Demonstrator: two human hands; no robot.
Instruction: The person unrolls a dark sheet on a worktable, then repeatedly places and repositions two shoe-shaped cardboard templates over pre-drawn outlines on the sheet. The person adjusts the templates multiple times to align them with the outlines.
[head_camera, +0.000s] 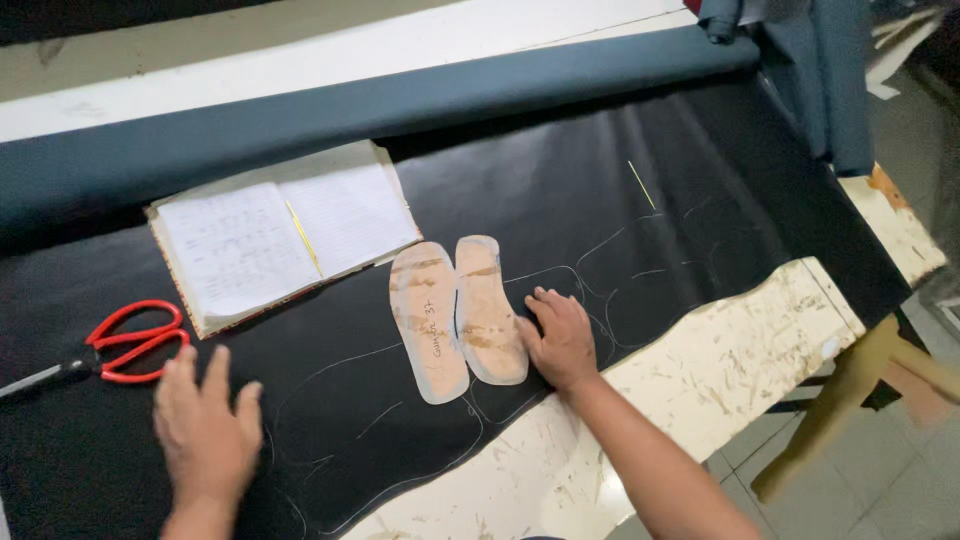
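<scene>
Two sole-shaped patterns (458, 318) lie side by side, touching along their inner edges, on the black sheet (640, 230) near the middle of the bench. Your right hand (560, 338) lies flat and open on the sheet, fingers spread, its fingertips at the right edge of the right-hand pattern; it grips nothing. Your left hand (205, 425) also rests palm down and open on the sheet, well apart from the patterns, holding nothing.

Edges: the sheet's near edge is cut in a wavy line, and beyond it the pale scratched tabletop (720, 350) is exposed, running from under your right forearm out to the right corner. Chalk outlines (380, 420) of sole shapes cross the sheet between your hands and to the right of your right hand. The sheet between your hands is free of objects.

Surroundings: red-handled scissors (125, 342) lie just beyond your left fingertips, blades pointing left. An open notebook (285, 232) sits behind the patterns, near their upper ends, with a yellow pencil (303, 236) in its fold. A thin yellow stick (641, 184) lies further right on the sheet. A long roll of grey-blue material (400, 105) bounds the far side of the sheet, closing off that direction.
</scene>
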